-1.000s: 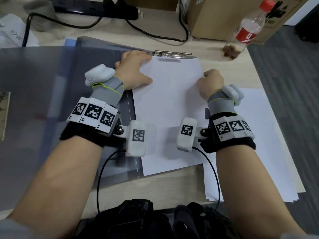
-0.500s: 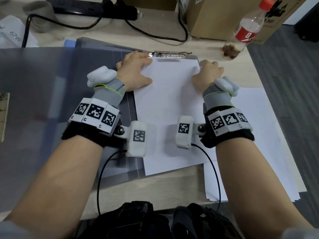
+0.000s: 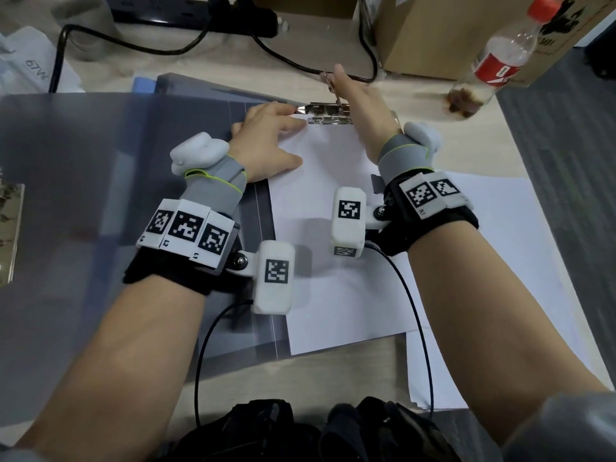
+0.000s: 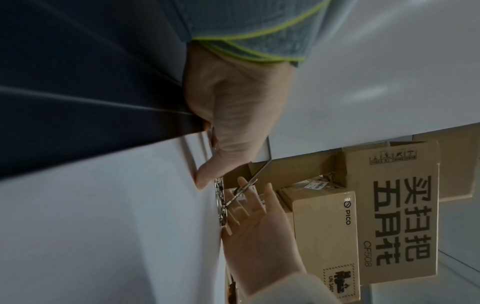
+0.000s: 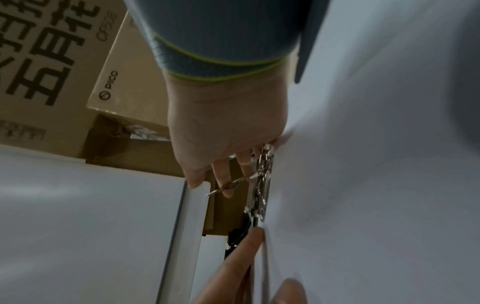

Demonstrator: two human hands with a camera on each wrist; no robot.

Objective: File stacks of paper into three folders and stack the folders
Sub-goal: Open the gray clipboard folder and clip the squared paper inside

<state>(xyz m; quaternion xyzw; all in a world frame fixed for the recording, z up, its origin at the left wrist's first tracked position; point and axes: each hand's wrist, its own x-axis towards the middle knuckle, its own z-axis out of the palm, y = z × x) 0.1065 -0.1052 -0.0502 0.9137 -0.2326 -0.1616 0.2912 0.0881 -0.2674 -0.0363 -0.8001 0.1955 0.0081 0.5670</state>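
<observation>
While a loose pile of white sheets (image 3: 493, 261) lies on the desk (image 3: 350, 371) at the near right, the stack of paper (image 3: 333, 228) being filed sits inside the open grey folder (image 3: 206, 105), its top edge up against the metal clip (image 3: 328, 113) at the folder's far end. Resting on that stack's upper left corner, the left hand (image 3: 266, 145) lies with fingers spread and nearly straight, pressing the sheets down; its fingertips reach just beside the clip's left end. Beyond it, the right hand (image 3: 361, 105) is stretched out, fingers extended rather than curled, touching the clip's raised wire lever (image 5: 233, 183). Whether the thumb pinches the lever cannot be told. Farther back stand a plastic bottle (image 3: 500, 58) with a red cap and a cardboard box (image 3: 443, 31), a black cable (image 3: 293, 65) trailing across the desk.
</observation>
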